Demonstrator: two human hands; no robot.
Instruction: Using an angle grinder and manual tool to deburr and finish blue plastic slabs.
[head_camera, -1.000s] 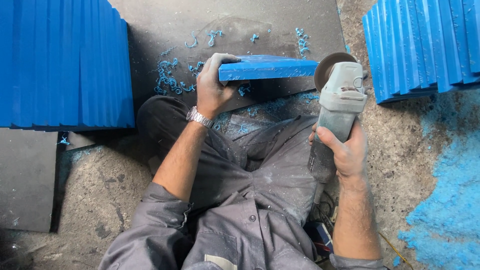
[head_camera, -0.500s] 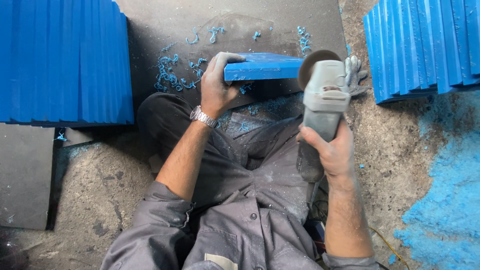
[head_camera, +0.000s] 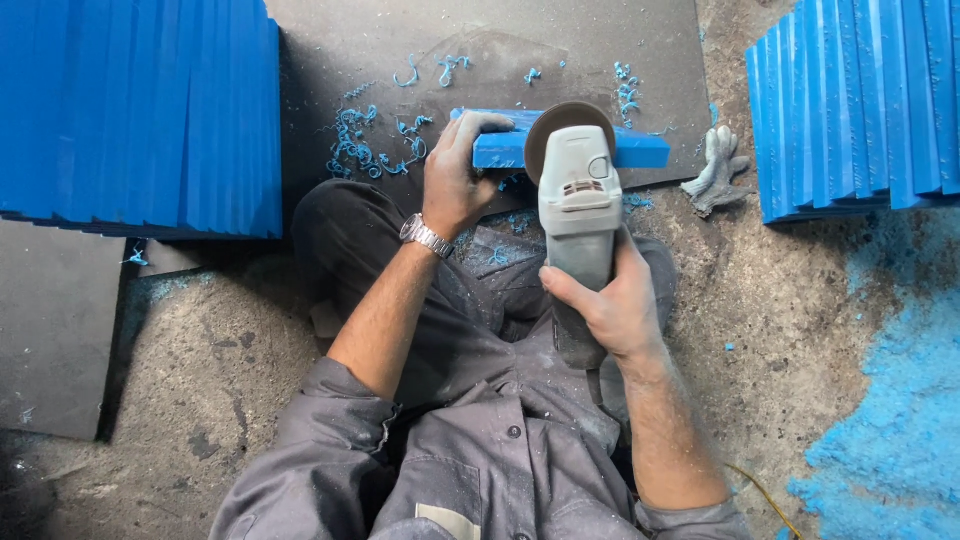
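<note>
Your right hand (head_camera: 612, 305) is wrapped tight around the rear body of a grey angle grinder (head_camera: 578, 215), fingers curled over the top and thumb along the left side. The grinder points away from you, and its round dark disc (head_camera: 568, 125) sits at the far end, meeting the near edge of a blue plastic slab (head_camera: 640, 152). Whether the disc is spinning cannot be told.

Your left hand (head_camera: 455, 180) is pressed down on the left end of that slab, fingers closed over its top and gripping it, just beside the disc. A silver wristwatch (head_camera: 426, 236) sits on that wrist, and your forearm is bare below a rolled grey sleeve (head_camera: 330, 440).

The slab lies flat and crosswise in front of you, on the near edge of a dark grey sheet (head_camera: 500, 50) spread on the floor. Curly blue shavings (head_camera: 365, 140) are scattered on the sheet, thickest to the left of your left hand, with a few more on your lap. You are seated on the ground in grey work clothes, knees bent towards the slab.

Just beyond the right end of the slab, a dusty grey work glove (head_camera: 715, 175) lies on the concrete floor (head_camera: 780, 330). To your far left stands a row of blue slabs on edge (head_camera: 140, 110), packed together. A second row of upright blue slabs (head_camera: 860, 100) stands to your far right. Blue dust (head_camera: 900, 420) covers the floor at the lower right. Another dark sheet (head_camera: 55, 330) lies at the left.
</note>
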